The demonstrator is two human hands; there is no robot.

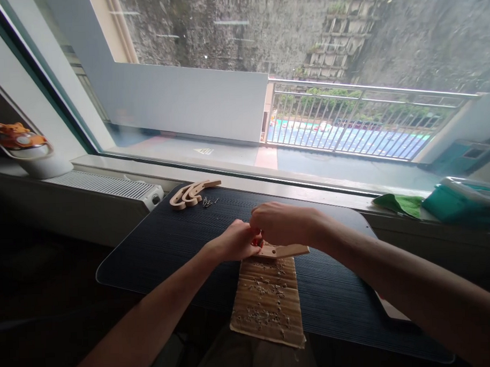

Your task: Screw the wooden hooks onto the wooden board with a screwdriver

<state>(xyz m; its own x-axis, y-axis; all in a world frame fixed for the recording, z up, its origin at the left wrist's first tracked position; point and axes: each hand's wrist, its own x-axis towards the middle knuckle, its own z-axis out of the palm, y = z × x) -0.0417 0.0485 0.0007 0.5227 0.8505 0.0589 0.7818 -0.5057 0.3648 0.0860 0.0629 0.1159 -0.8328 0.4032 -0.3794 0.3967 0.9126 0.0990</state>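
A light wooden piece with a drilled hole [287,251] lies at the far end of a strip of corrugated cardboard [269,306]. My left hand [237,240] is closed at the left end of this wood, fingers bent against it. Above the wood my right hand [284,220] makes a closed grip around a small red tool [256,240]. Most of that tool is hidden by my fingers, so its kind does not show. Wood crumbs are scattered over the cardboard.
On the black table [151,251], curved wooden hooks [189,195] and several screws [207,202] lie at the far left. A window sill runs behind, with a green cloth [400,204] and teal container [465,200]. A flat object [394,309] sits under my right forearm.
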